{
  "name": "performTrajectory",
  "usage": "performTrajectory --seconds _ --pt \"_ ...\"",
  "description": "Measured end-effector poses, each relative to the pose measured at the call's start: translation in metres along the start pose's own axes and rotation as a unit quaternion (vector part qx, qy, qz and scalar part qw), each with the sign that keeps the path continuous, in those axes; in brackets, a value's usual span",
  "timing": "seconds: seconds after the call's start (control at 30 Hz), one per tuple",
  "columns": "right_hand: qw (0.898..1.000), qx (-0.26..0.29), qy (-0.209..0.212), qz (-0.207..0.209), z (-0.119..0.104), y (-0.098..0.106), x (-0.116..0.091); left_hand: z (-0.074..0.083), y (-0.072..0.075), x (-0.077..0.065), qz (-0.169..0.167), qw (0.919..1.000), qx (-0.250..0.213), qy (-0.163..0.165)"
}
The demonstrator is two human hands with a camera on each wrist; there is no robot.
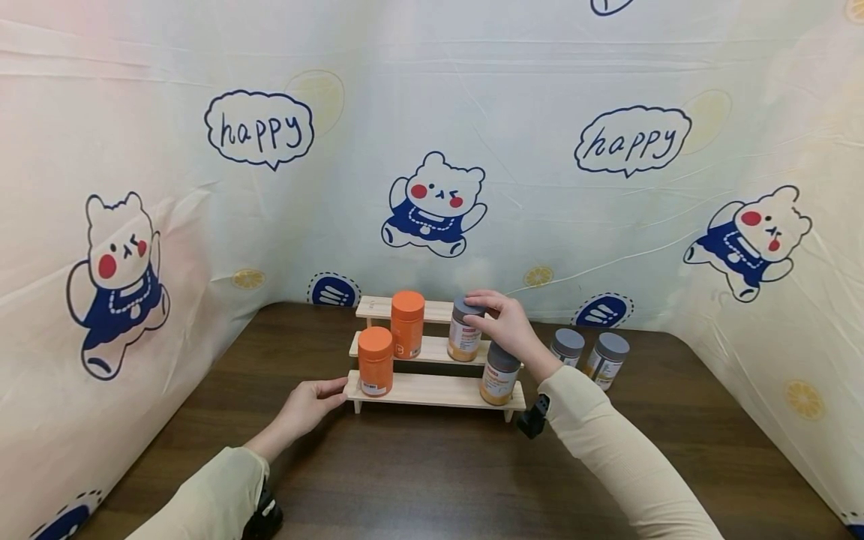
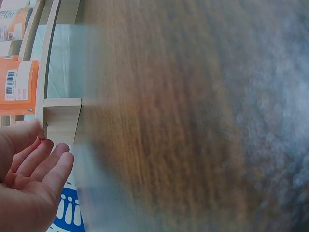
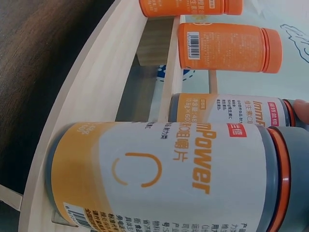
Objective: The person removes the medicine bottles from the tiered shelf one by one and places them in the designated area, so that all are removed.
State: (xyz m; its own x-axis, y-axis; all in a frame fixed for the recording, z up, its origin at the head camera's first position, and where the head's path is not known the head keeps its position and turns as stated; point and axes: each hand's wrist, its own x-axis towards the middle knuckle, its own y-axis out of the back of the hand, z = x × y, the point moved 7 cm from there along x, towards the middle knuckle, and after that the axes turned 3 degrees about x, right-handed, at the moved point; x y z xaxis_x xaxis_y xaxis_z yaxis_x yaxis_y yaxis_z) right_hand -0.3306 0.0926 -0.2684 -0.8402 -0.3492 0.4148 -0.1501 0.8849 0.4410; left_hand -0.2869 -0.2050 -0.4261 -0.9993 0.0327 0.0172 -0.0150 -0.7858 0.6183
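A three-step wooden display rack [image 1: 432, 390] stands on the table. At the left end of its lowest step my left hand [image 1: 304, 409] pinches the board between thumb and fingertip. My right hand [image 1: 509, 326] grips the grey lid of a white-and-yellow supplement bottle [image 1: 464, 341], upright at the middle step. Below it, a matching bottle [image 1: 499, 379] occupies the right end of the lowest step and fills much of the right wrist view. Two orange bottles are on the left side, one [image 1: 375, 367] on the lowest step, the other [image 1: 407, 330] on the middle one.
Right of the rack, two more grey-lidded bottles, a nearer-in one [image 1: 568, 343] partly behind my right arm and an outer one [image 1: 607, 361], stand on the dark wooden table [image 1: 432, 472]. A printed cloth [image 1: 513, 195] hangs around the back and sides.
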Motion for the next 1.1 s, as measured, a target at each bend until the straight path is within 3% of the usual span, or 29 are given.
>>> performTrajectory --seconds 0.73,0.97,1.1 --pt "0.999 0.024 -0.015 0.033 -0.007 0.015 0.003 0.0 0.0 0.0 -0.001 1.0 -0.001 0.001" --pt "0.998 0.041 -0.013 0.051 0.019 0.027 0.014 0.0 0.0 0.0 -0.001 1.0 -0.001 -0.002" --pt "0.997 0.032 0.001 0.068 0.015 0.037 0.015 0.0 0.0 0.0 0.0 1.0 -0.002 -0.003"
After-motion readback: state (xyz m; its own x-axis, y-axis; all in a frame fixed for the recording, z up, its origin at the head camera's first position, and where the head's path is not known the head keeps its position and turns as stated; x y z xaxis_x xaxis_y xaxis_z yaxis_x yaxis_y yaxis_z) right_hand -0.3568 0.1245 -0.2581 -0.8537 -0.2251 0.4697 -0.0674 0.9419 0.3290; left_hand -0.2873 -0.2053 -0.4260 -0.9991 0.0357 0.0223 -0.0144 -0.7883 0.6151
